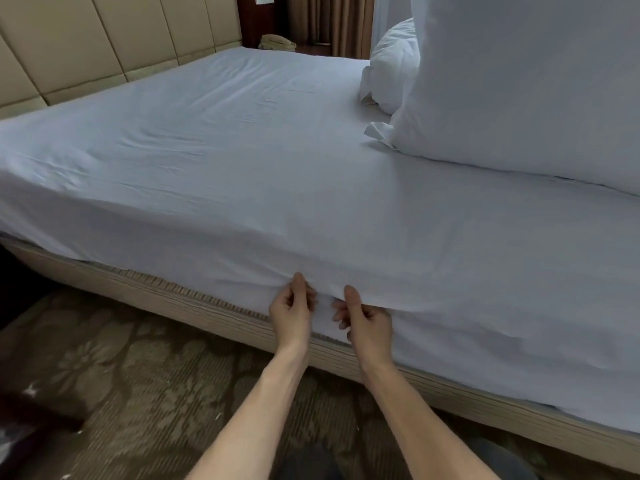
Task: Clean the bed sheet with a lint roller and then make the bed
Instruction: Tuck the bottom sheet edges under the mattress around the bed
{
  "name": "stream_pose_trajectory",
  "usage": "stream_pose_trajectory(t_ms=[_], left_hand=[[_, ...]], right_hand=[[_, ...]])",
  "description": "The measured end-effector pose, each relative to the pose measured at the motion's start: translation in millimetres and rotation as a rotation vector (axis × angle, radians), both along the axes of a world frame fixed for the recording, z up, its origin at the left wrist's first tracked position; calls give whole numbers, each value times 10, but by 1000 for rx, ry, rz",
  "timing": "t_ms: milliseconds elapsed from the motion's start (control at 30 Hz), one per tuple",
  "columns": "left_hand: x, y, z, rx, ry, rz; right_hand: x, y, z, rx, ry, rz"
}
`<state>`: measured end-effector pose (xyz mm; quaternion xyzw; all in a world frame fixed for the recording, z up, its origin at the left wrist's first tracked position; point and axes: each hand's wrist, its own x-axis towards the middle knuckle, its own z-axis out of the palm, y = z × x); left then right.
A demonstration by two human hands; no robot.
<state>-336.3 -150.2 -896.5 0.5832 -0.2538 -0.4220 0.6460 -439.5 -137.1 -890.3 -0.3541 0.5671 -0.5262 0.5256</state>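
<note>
Left hand [292, 306] pinches the bed sheet [242, 150] where its edge hangs over the bed's near side, and right hand [367, 323] grips it just beside. That edge runs left-right along the bed base [173, 296], so I'd guess it tucks straight under.

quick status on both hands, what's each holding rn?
Left hand: closed, pinching the hanging edge of the white fabric bed sheet.
Right hand: closed, pinching the same sheet edge right beside it.
</note>
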Motion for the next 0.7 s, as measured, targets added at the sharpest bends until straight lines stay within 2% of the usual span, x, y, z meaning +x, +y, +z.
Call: stream_pose_trajectory(t_ms=[133,200,400,567,700], left_hand=[[-111,16,-13,103,120,70],[-129,27,-12,123,209,79],[-136,34,-155,272,257,57],[-160,-145,-215,334,310,27],[-159,-235,-231,287,286,59]], right_hand=[[-98,66,-72,120,-40,105],[-161,89,-146,191,-142,123],[-303,108,-345,496,-410,-18],[-310,23,-448,455,-435,-118],[-324,-51,-458,448,-452,-160]])
